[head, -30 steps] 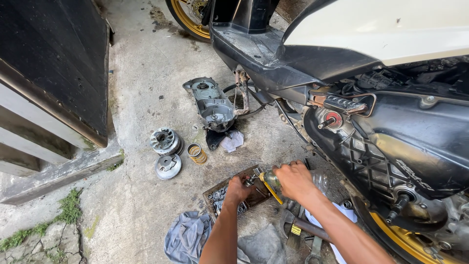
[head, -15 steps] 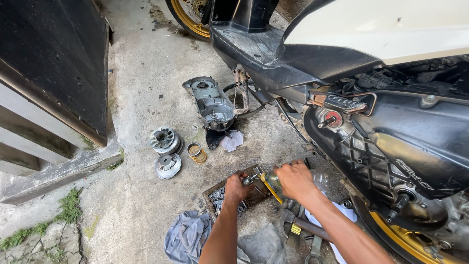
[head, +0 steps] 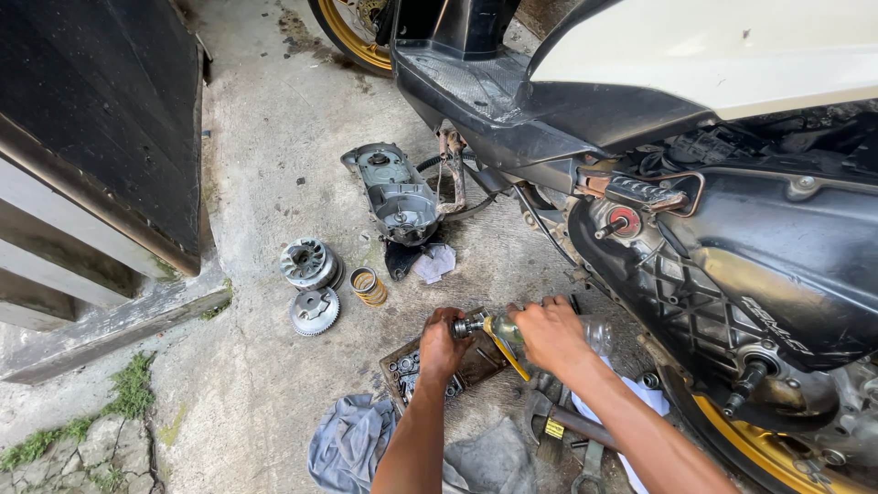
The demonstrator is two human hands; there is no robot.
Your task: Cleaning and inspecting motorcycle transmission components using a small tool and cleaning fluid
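Metal part [head: 466, 325] sits low centre above a small parts tray [head: 457, 366], left hand [head: 444, 348] gripping it, right hand [head: 549, 334] closed around a yellow-handled tool [head: 503, 348]. Mid-fitting step, I judge; next needs steady grip and alignment.

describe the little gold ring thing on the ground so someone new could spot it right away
Start at the scooter and look down-left to the grey engine cover lying on the concrete. Further down-left sit two round toothed metal parts; the gold ring stands just right of them. It alone is small, hollow and brass-coloured.
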